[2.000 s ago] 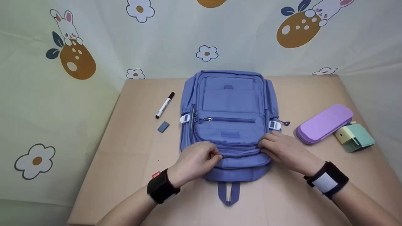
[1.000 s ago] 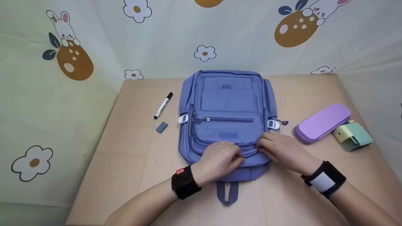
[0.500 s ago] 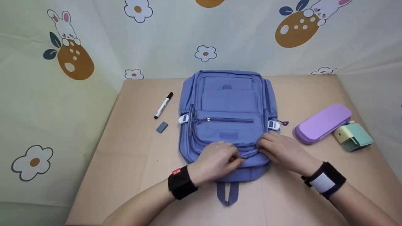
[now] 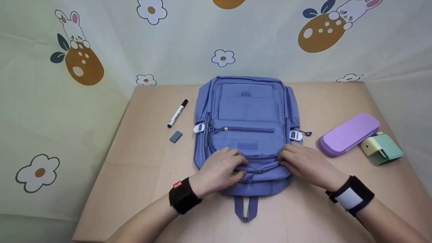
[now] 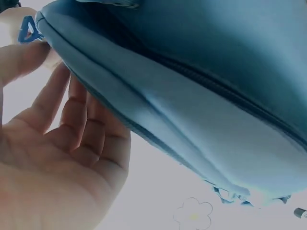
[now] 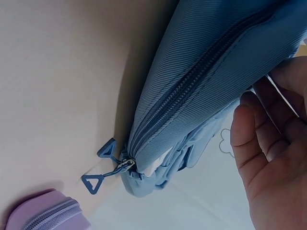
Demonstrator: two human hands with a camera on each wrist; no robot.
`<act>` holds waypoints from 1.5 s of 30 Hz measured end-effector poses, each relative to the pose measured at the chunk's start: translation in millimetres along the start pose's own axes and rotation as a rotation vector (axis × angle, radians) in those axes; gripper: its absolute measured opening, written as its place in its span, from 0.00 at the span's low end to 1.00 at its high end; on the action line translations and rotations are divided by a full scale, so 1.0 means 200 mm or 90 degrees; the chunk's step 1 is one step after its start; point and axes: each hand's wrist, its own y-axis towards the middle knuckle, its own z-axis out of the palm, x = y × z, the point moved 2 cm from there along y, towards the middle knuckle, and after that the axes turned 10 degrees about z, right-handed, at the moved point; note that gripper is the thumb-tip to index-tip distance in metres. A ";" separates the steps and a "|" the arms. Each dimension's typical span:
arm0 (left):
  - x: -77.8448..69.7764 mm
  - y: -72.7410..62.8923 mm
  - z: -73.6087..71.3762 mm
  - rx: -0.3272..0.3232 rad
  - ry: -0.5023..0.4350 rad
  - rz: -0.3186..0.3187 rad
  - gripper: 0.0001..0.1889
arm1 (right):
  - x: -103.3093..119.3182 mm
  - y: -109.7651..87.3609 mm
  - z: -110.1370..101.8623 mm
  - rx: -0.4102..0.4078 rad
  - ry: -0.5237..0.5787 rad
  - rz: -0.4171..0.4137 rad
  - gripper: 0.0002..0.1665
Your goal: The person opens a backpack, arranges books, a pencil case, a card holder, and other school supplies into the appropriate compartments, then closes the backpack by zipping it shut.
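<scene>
A blue backpack [image 4: 249, 108] lies front up on the table, its top handle loop towards the person. My left hand [image 4: 219, 170] rests over the lower front pocket, thumb apart from the fingers. Just right of its fingertips sits a zipper slider [image 4: 262, 171], its pull hanging free. In the left wrist view, the fingers [image 5: 96, 124] lie against the fabric edge, and a triangular zipper pull [image 5: 29, 29] shows beyond the thumb. At the pocket's right edge my right hand [image 4: 305, 163] pinches the backpack's fabric; its fingertips are partly hidden in the right wrist view.
To the left lie a marker [image 4: 178, 113] and a dark eraser [image 4: 176, 136]. A purple pencil case [image 4: 349, 134] and a green and cream pencil sharpener [image 4: 383, 148] sit on the right. Patterned cloth [image 4: 182, 40] closes off the table's back and sides.
My left hand slid right along the pocket with the zipper pull, then let it go and drew back left. The right hand has stayed at the pocket's right edge.
</scene>
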 end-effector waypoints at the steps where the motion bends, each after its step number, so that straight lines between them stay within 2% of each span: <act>1: 0.00 0.00 0.00 0.006 0.006 0.003 0.11 | 0.00 0.00 0.00 0.003 -0.003 0.003 0.10; 10: 0.01 0.03 0.05 0.039 0.083 0.049 0.09 | 0.00 -0.02 -0.01 0.005 -0.019 0.029 0.11; 15: 0.01 0.02 0.04 0.028 0.137 0.071 0.09 | 0.01 0.01 0.00 0.005 -0.018 0.029 0.11; 19: 0.02 0.03 0.05 0.019 0.142 0.065 0.10 | 0.05 0.02 -0.01 -0.026 0.009 0.030 0.11; 22: 0.03 0.03 0.06 0.016 0.135 0.060 0.10 | 0.12 0.04 -0.03 -0.065 0.038 -0.002 0.12; 25: 0.03 0.03 0.06 0.010 0.131 0.059 0.10 | 0.21 0.09 -0.02 -0.081 0.064 -0.059 0.13; 28: 0.04 0.04 0.06 0.000 0.128 0.056 0.09 | 0.30 0.13 0.02 -0.060 0.071 -0.105 0.15; 32: 0.04 0.04 0.06 -0.006 0.115 0.052 0.09 | 0.36 0.16 0.07 -0.034 0.048 -0.121 0.17; 38: 0.04 0.02 0.06 -0.004 0.099 0.047 0.09 | 0.37 0.14 0.10 -0.061 0.080 -0.097 0.11; 45: 0.05 0.04 0.06 -0.009 0.089 0.053 0.08 | 0.30 0.08 0.09 -0.105 0.111 -0.024 0.16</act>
